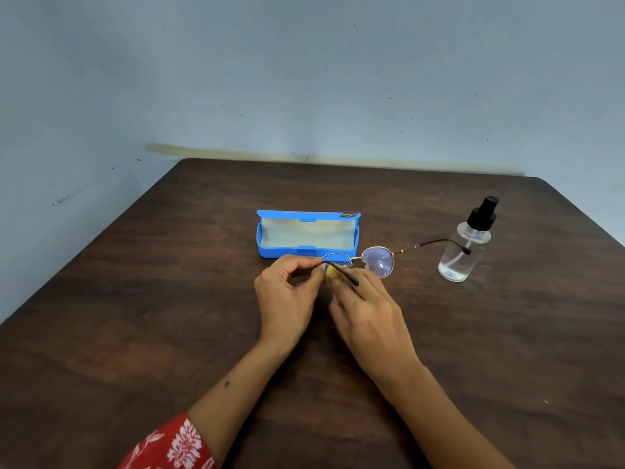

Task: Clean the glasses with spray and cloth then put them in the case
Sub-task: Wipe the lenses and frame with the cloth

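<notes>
Seen from the head camera, a person is sitting at a dark brown wood-grain worktop (142,333) set against a pale blue wall (304,79); both hands are meeting just above the middle of the surface. The left hand (287,292) is pinching the rim of a pair of thin, round, metal-framed glasses (377,261) at the lens nearer to it, its fingers curling round the wire; the right hand (367,314) is gripping a small yellow cloth (330,273) and pressing it against that same lens, though most of the cloth is hiding behind the fingers. The other lens is showing a violet sheen; one dark-tipped temple arm is crossing over the right hand, while the other is stretching out towards a clear plastic spray bottle with a black pump top (468,243), its tip appearing to overlap the bottle. The bottle is standing upright to the right of the hands. A bright blue rectangular glasses case with a pale lining (306,235) is lying open just beyond the hands, nothing showing inside it. A red sleeve with a white floral print (170,446) is covering the left forearm near the lower edge.
</notes>
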The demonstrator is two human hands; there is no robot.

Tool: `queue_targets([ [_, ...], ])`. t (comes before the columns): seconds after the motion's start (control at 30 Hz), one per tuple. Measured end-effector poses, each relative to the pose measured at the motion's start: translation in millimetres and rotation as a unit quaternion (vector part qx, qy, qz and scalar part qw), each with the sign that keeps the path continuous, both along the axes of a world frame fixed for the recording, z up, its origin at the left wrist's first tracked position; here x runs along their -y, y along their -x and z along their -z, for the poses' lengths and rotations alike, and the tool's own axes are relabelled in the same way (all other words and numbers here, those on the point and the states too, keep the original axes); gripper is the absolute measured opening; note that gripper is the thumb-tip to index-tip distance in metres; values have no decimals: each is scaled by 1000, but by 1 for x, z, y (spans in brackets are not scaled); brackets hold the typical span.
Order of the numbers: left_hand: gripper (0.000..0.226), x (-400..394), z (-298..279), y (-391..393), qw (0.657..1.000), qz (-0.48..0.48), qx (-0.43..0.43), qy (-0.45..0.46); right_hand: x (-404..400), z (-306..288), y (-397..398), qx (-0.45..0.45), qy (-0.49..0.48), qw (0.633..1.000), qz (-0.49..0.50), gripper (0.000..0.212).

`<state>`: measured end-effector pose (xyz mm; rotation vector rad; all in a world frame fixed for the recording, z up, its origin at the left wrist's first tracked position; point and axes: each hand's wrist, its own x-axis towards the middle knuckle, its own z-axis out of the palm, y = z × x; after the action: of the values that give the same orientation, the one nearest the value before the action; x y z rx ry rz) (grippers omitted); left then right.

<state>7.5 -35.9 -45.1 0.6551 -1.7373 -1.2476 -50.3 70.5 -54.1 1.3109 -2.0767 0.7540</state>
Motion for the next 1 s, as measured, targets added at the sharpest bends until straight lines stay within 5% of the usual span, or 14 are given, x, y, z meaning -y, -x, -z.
queue_targets([
  [1.0, 21, 4, -1, -4, 1000, 23, 6, 3, 3, 1, -7, -28, -10, 999, -13, 35],
])
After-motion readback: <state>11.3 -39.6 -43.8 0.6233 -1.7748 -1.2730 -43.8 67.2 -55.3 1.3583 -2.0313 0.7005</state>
